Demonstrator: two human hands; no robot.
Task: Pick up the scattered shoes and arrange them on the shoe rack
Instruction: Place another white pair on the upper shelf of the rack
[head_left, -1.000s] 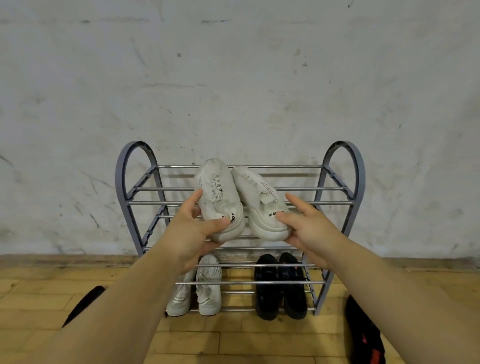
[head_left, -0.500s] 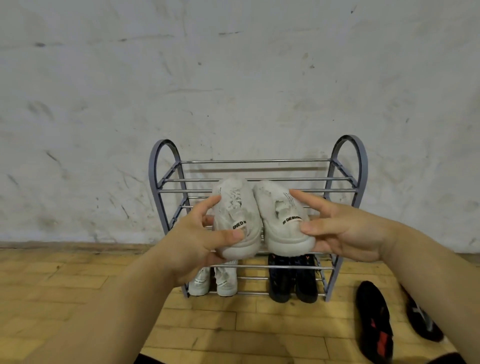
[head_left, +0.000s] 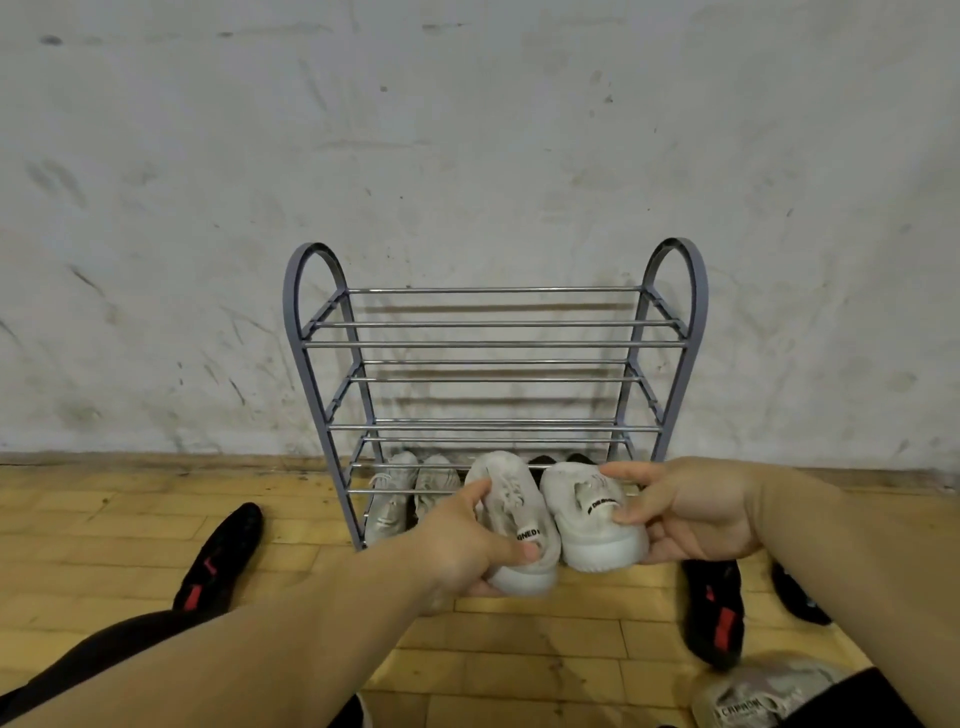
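Basically one pair in the air: left white sneaker (head_left: 511, 519) gripped at the heel by the left hand (head_left: 465, 553), thumb across the heel collar; right white sneaker (head_left: 584, 512) pinched by the right hand (head_left: 693, 512), thumb on top, fingers at the heel tab. Both are held side by side, toes toward the shoe rack (head_left: 493, 344), low in front of its bottom tier. That tier already carries a grey pair (head_left: 408, 493) and a black pair (head_left: 543, 461), so an upper tier looks like the target. To do it well, raise both together, keep the soles level, go toes-in, and land each sole across two rods so the heel doesn't drop through. Let go only once seated. Hard to see: the black pair is nearly all behind the held sneakers; fingers under the soles are hidden; can't tell if the two sneakers touch; heel-tab text is only partly readable. On the floor are a black-red shoe (head_left: 221, 556) at left, another black-red shoe (head_left: 714, 608) at right, a dark shoe (head_left: 800, 592) cut by the forearm, and a beige sneaker (head_left: 763, 693) cut at the bottom edge.
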